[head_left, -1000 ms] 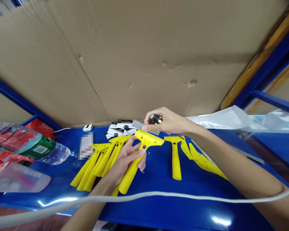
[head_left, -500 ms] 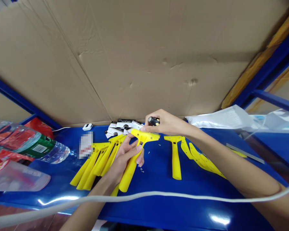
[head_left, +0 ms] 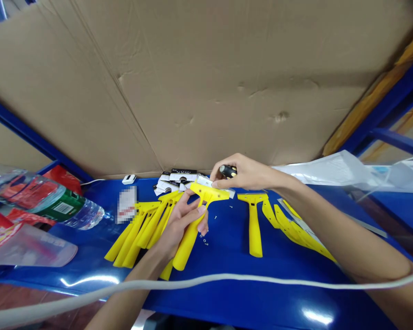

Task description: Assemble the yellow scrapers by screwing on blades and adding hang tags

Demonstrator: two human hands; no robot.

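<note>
My left hand [head_left: 182, 222] is closed around the handle of a yellow scraper [head_left: 187, 245], its T-shaped head tilted up. My right hand [head_left: 248, 172] is closed at the far side of that head. A screwdriver [head_left: 228, 172] with a black and yellow handle sits tucked in its fingers, its tip hidden. Thumb and fingertips press a thin metal blade [head_left: 231, 194] against the head's top edge. Another yellow scraper [head_left: 255, 224] lies to the right, beside several loose yellow head plates [head_left: 292, 229]. Small screws and nuts [head_left: 204, 240] are scattered by my left fingertips.
Several yellow scrapers [head_left: 134, 238] lie left of my left arm. Black and white blade boxes [head_left: 174, 179] are piled at the back. A plastic bottle [head_left: 58, 201] and a translucent cup [head_left: 44, 245] stand left. A white cable [head_left: 227, 277] crosses the foreground; cardboard [head_left: 192, 91] rises behind.
The metal blade now shows along the back of the scraper head, jutting past its right end. My right hand has shifted slightly right; the whole view has shifted a little too.
</note>
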